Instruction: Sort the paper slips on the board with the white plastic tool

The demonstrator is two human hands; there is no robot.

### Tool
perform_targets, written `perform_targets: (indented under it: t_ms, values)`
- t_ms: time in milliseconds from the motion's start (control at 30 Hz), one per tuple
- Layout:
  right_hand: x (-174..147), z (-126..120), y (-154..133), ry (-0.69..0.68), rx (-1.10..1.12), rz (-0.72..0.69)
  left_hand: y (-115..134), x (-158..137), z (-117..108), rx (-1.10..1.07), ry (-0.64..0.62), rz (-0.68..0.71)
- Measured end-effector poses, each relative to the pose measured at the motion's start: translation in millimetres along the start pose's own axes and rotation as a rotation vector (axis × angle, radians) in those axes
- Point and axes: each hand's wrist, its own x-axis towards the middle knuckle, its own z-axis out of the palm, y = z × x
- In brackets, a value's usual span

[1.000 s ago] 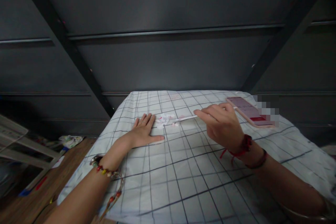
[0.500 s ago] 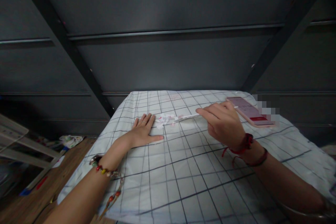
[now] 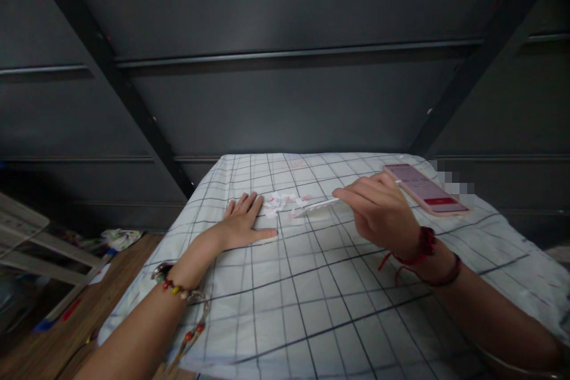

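Note:
My left hand lies flat on the checked cloth, its fingers spread and the thumb stretched out to the right. Just right of its fingertips sits a small cluster of white and pinkish scraps, apparently bits of paper. My right hand is closed around a thin white stick-like tool, whose exact kind I cannot make out. The tool's far end points left and down to the right edge of the scraps. A short bit of its other end shows above my knuckles.
A white cloth with dark grid lines covers the table. Behind my right hand lies a phone in a pink case, its screen lit. A dark panelled wall rises behind the table. Pale shelving or furniture stands on the wooden floor at left.
My right hand has shifted slightly right and down, and the tool's tip has moved a little lower beside the scraps. My left hand has stayed in place.

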Motion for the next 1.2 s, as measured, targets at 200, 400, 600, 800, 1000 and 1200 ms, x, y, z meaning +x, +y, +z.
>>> perform_targets:
  t_ms: [200,400,600,800,1000,1200]
  values:
    - [-1.1,-2.6,3.0,0.049,0.024,-0.013,1.1,-1.3,-1.9,-0.001,-0.010,-0.007]
    - [-1.4,4.8,2.1,0.060,-0.067,-0.001,1.4,-1.6,-1.7,0.003,-0.014,-0.007]
    - [-0.9,-1.9,2.5,0.035,0.017,-0.040,2.8,-1.7,-2.6,0.005,-0.021,-0.021]
    - [-2.5,-1.0,1.6,0.095,0.025,-0.016,3.5,-2.2,-3.8,0.007,-0.029,-0.015]
    - [-3.5,8.6,3.8,0.095,-0.046,-0.040,1.6,-1.6,-1.8,0.013,-0.010,-0.004]
    - [-3.0,8.2,5.3,0.104,-0.105,-0.028,2.6,-1.9,-2.4,0.011,-0.013,0.001]
